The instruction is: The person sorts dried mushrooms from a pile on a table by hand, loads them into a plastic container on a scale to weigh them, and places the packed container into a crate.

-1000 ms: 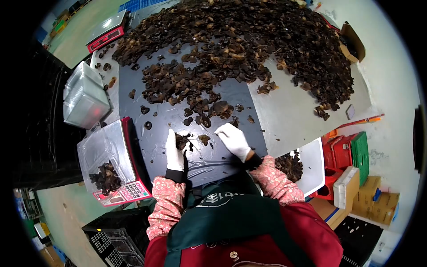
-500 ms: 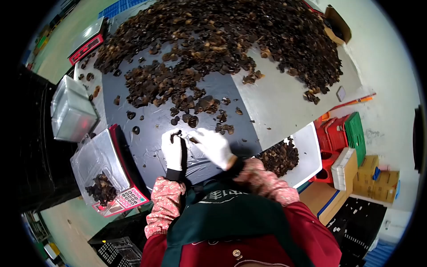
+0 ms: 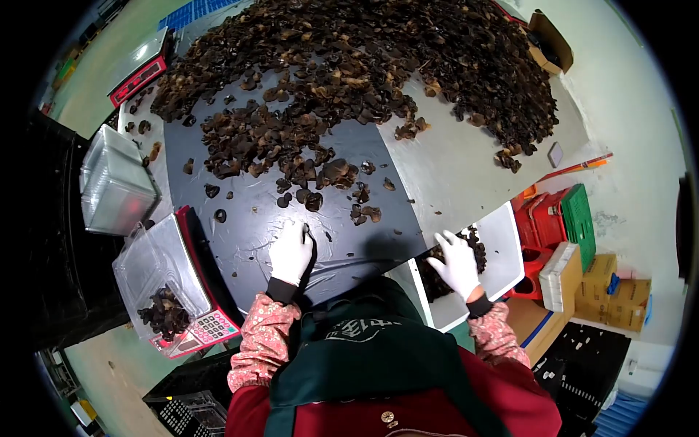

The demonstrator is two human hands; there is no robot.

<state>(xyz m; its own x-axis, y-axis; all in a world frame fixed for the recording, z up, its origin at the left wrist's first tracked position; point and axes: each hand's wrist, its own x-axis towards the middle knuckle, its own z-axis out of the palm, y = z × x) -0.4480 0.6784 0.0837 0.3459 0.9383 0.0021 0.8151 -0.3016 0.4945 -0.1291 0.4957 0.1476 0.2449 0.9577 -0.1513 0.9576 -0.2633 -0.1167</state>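
My left hand (image 3: 290, 253), in a white glove, is over the dark grey sheet (image 3: 342, 251) with its fingers curled closed. A small dark piece of wood ear fungus shows at its fingertips, mostly hidden by the glove. To the right, my white-gloved right hand (image 3: 457, 264) is over a white tub (image 3: 506, 251), fingers spread and nothing seen in them. Dark wood ear pieces (image 3: 435, 282) lie in the tub, partly covered by that hand. Beyond my hands, a large heap of wood ear fungus (image 3: 320, 80) spreads across the table, with loose pieces (image 3: 313, 200) nearer me.
On the left, a red scale (image 3: 196, 255) bears a clear plastic container with wood ear pieces (image 3: 166, 313). Stacked clear containers (image 3: 120, 182) stand behind it, and another scale (image 3: 138, 76) is farther back. Red crates (image 3: 542, 218) and cardboard boxes (image 3: 615, 295) are on the right.
My right hand has moved right, from beside my left hand to over the white tub, and its fingers have spread. My left hand has shifted slightly, staying over the grey sheet.
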